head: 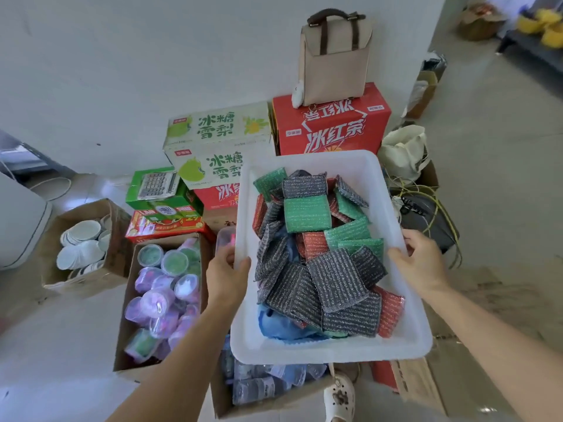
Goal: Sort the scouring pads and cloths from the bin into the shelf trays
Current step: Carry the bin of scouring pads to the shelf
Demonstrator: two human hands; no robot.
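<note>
Two hands (227,269) (422,260), one bin (304,156), one bag (335,62), one calculator (157,184).

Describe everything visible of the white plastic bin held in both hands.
The white plastic bin is a shallow rectangular tray with rounded corners and broad rim, held above cardboard boxes. The left hand grips its left rim, the right hand its right rim. Grey, green and red scouring pads and a blue cloth fill it.
</note>
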